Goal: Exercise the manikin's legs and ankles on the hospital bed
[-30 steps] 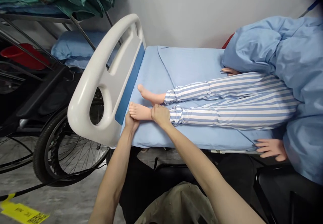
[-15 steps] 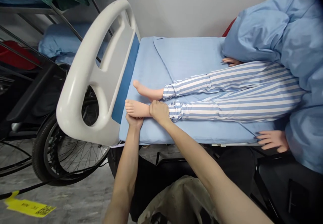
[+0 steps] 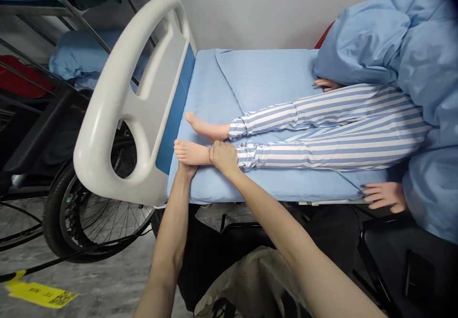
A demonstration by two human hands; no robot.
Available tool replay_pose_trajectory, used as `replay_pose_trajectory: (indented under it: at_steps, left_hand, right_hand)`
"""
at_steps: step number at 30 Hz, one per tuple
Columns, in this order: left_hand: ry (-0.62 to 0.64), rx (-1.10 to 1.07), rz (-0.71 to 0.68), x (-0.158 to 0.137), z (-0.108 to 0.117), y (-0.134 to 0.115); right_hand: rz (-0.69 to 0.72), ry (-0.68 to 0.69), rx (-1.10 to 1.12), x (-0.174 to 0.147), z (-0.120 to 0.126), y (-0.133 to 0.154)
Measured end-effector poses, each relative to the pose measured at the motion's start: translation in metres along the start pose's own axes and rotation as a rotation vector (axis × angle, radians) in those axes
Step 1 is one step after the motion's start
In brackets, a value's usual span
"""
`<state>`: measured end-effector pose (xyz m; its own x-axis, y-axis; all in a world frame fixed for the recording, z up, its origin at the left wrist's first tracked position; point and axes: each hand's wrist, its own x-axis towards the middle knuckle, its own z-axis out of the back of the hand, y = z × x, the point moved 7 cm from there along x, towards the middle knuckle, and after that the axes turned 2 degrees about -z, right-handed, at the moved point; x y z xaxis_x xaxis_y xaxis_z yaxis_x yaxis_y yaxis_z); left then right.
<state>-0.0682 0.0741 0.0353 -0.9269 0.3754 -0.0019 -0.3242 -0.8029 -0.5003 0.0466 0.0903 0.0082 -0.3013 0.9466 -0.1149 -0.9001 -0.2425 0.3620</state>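
A manikin in blue-and-white striped trousers (image 3: 322, 151) lies on a bed. My right hand (image 3: 223, 156) is wrapped over its near ankle, beside the gathered trouser cuff. Under the near foot (image 3: 193, 152), my left hand (image 3: 186, 170) cups the sole and heel side; most of its fingers are hidden behind the foot. That foot rests on its side of the light-blue sheet, toes toward the footboard. The far foot (image 3: 205, 128) lies just behind it, untouched.
A white footboard (image 3: 141, 184) rises left of the feet. Beyond it stands a wheelchair wheel (image 3: 96, 217). A blue quilt (image 3: 365, 46) is bunched over the manikin's upper body. Black chairs (image 3: 411, 260) stand below the bed's near side. A yellow tag (image 3: 43, 294) hangs from a cable.
My left hand and forearm have shifted slightly left, so less of the hand shows beneath the foot. My right hand keeps its hold on the ankle. The view has moved a little.
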Motion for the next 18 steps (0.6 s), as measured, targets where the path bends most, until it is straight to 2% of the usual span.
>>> replay_pose_trajectory:
  at_steps: [2, 4, 8, 12, 14, 17, 18]
  left_hand:
    - [-0.143, 0.075, 0.035, -0.003, 0.003, 0.0]
    - [-0.227, 0.127, 0.035, -0.003, 0.002, -0.001]
    - [-0.268, 0.105, 0.005, -0.001, -0.004, 0.0]
    - [-0.297, -0.013, -0.011, 0.006, -0.007, 0.008]
    - [-0.178, -0.136, -0.083, 0.016, -0.016, 0.012]
    - [0.148, -0.294, -0.357, 0.03, -0.039, 0.008]
    - [0.218, -0.31, -0.43, 0.033, -0.044, 0.009]
  right_hand:
    - [-0.015, 0.002, -0.008, 0.0, 0.001, -0.001]
    - [-0.014, -0.032, -0.032, -0.001, 0.005, -0.001]
    - [0.01, -0.045, -0.058, -0.002, 0.009, 0.002]
    - [0.003, -0.043, -0.103, -0.006, 0.012, 0.003]
    - [-0.007, -0.05, -0.132, -0.008, 0.014, 0.003]
    - [-0.021, -0.056, -0.149, -0.01, 0.015, 0.005]
    - [-0.027, -0.059, -0.155, -0.01, 0.015, 0.005]
